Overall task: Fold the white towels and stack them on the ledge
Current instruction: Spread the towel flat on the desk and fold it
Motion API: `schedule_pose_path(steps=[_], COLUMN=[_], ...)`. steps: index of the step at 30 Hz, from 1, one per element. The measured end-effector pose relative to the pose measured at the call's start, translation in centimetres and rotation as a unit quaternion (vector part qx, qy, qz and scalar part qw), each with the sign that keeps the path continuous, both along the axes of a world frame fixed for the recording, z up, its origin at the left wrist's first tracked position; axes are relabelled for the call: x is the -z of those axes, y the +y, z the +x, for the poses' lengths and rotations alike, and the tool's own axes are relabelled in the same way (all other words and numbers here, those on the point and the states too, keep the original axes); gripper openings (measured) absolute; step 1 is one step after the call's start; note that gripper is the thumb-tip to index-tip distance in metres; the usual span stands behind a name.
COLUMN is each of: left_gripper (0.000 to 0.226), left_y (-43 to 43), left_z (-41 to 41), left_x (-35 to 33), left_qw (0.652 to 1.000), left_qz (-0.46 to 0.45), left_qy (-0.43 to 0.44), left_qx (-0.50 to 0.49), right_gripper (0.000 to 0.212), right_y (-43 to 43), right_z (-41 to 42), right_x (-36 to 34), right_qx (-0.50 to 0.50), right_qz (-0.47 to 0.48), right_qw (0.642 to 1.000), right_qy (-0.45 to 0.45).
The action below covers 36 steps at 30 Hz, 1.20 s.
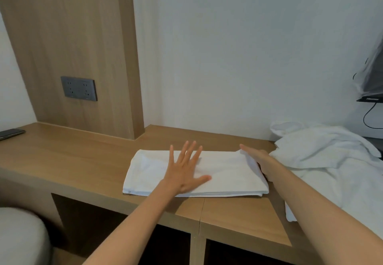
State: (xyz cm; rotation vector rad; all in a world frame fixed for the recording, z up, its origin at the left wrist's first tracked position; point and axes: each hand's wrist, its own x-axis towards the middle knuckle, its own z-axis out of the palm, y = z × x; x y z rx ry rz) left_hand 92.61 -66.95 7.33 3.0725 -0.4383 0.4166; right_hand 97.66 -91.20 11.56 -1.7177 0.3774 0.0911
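So, from the head view: the folded white towel (232,173) was lying flat on the wooden ledge (83,157), a long rectangle with several layers showing along its front edge, sitting close to the ledge's front lip.

The left hand (184,169) was pressed palm-down on the middle of the towel. Its fingers were straight and fanned out, thumb out to the side, gripping nothing.

The right hand (257,159) stood on its edge against the towel's right end, fingers straight and together, pointing toward the wall. The towel's end rode up a bit against that palm. I couldn't tell whether the thumb was tucked under the cloth, but the fingers weren't curled round anything.

Just right of that hand there was a rumpled pile of white towels (323,152), spread over the ledge's right end and spilling forward past its front edge.

Other stuff: a dark phone (10,133) at the far left of the ledge, a grey double socket plate (79,88) on the wood wall panel (72,36), a screen (371,82) at the right edge with a black cable (367,117) looping below it, open cubbies (93,223) under the ledge, and a grey cushion-looking thing (20,237) bottom left, too blurry to call.
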Motion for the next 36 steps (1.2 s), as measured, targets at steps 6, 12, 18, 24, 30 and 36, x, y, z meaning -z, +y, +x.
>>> schedule_pose_path(steps=[6,12,18,24,30,36], left_gripper=[0.078,0.081,0.093,0.093,0.100,0.095], left_y=[0.7,1.0,1.0,1.0,1.1,1.0], left_z=[1.2,2.1,2.4,2.6,2.6,2.1], left_x=[1.8,2.2,2.3,2.3,2.2,1.8], left_qw=[0.999,0.993,0.989,0.988,0.987,0.986], left_qz=[-0.007,-0.014,-0.025,-0.027,-0.044,-0.033], left_qy=[-0.005,0.116,0.145,0.150,0.153,0.159], left_qx=[0.041,-0.012,-0.033,-0.034,-0.025,-0.027], right_gripper=[0.040,0.040,0.051,0.073,0.074,0.064], right_y=[0.7,1.1,1.7,1.2,-1.1,-1.0], right_z=[1.7,3.1,2.9,0.8,-1.5,-2.5], right_x=[-1.1,1.5,2.8,3.0,2.7,2.4], right_qx=[0.014,0.114,0.029,-0.050,-0.087,-0.099], right_qz=[0.124,0.027,-0.429,-0.497,-0.559,-0.409], right_qw=[0.992,0.990,0.892,0.864,0.824,0.907], right_qy=[-0.028,-0.078,-0.136,-0.061,0.037,-0.022])
